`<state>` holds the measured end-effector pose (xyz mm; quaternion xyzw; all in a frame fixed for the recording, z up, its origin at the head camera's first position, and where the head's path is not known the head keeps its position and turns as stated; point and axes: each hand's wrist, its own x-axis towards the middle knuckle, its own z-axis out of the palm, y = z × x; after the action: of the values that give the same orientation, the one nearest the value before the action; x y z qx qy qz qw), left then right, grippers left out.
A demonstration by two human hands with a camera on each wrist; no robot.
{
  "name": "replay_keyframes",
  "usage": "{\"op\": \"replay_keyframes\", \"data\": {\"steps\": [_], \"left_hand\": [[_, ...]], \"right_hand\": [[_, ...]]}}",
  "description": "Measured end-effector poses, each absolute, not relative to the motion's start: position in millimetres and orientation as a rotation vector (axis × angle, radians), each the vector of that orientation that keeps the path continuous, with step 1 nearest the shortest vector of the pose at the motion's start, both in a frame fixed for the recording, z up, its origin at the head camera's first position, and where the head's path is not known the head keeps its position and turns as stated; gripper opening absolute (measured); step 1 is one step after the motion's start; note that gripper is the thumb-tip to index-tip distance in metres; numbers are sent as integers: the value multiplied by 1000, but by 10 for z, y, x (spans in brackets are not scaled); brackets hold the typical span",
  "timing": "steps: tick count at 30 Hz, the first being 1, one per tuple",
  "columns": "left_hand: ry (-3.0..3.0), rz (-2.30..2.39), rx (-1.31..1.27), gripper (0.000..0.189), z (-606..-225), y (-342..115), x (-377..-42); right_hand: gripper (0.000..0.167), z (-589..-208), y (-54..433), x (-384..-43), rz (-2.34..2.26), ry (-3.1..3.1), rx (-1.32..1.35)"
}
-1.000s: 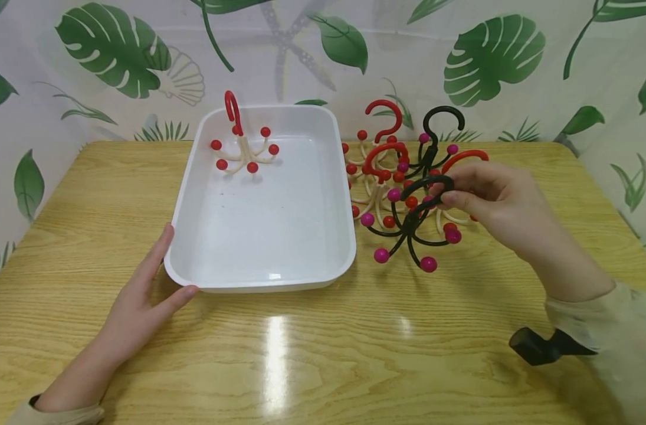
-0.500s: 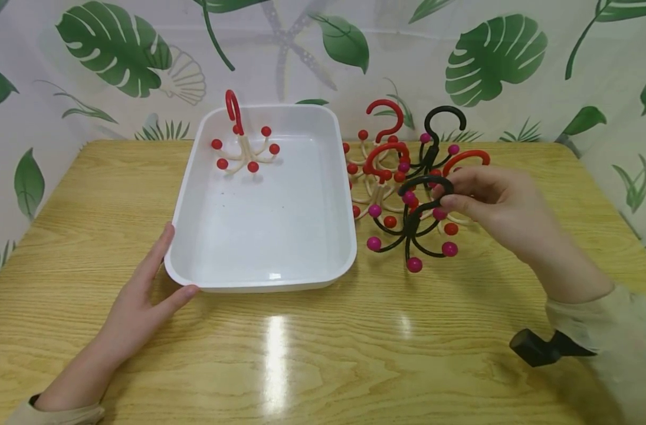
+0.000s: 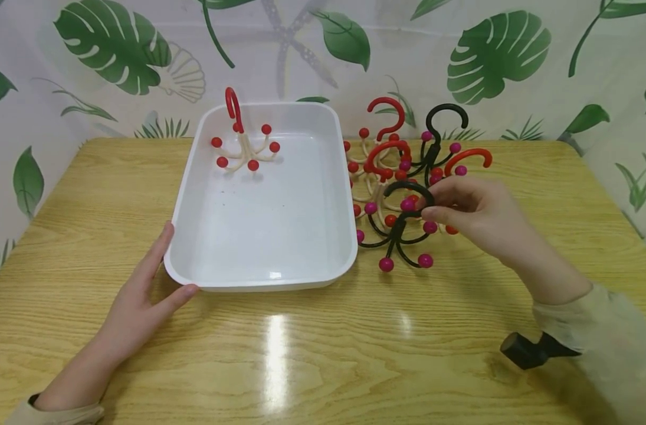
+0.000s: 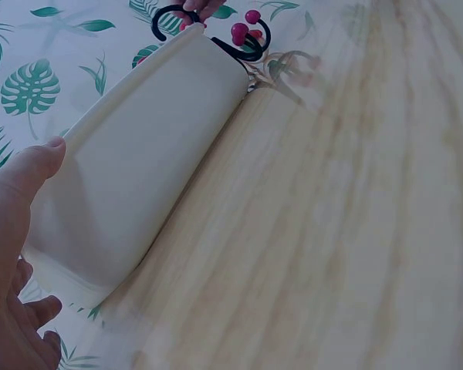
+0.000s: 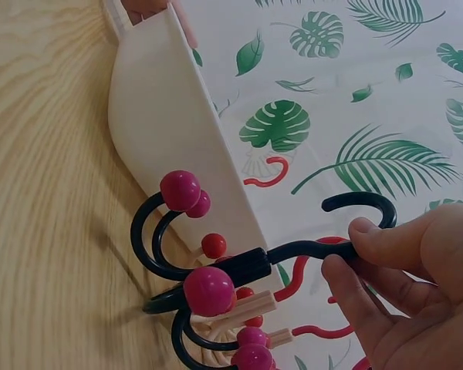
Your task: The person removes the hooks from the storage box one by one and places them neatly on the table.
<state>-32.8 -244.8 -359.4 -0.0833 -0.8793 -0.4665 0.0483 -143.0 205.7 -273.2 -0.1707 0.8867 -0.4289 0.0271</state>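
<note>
My right hand [image 3: 476, 221] pinches the neck of a black multi-arm hanger [image 3: 397, 233] between thumb and fingers. Its curved arms end in magenta balls, and it is held up just right of a white tray [image 3: 264, 236]. In the right wrist view, the black hanger [image 5: 251, 266] tilts with its hook near my thumb. My left hand [image 3: 139, 307] rests spread at the tray's near left corner, thumb and fingers nearly straight. The left wrist view has that thumb on the tray's rim [image 4: 119, 96]. A cream hanger [image 3: 244, 147] with a red hook and red balls stands inside the tray, towards the back left.
Right of the tray several hangers crowd together: cream ones with red hooks [image 3: 389, 118] and another black hanger [image 3: 431, 156] with magenta balls. They are partly hidden behind my right hand and the held hanger. A leaf-patterned wall covering [image 3: 280, 53] backs the wooden table [image 3: 323, 360].
My right hand has moved left with the black hanger, bringing it closer to the tray's right side, and the hanger has turned somewhat. The left hand and the tray have stayed put.
</note>
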Motion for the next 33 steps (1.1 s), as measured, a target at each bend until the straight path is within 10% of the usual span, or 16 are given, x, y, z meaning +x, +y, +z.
{"op": "replay_keyframes", "data": {"steps": [33], "left_hand": [[-2673, -1411, -273, 92, -3599, -2455, -335]], "right_hand": [[27, -2767, 2029, -1388, -1251, 2701, -484]]}}
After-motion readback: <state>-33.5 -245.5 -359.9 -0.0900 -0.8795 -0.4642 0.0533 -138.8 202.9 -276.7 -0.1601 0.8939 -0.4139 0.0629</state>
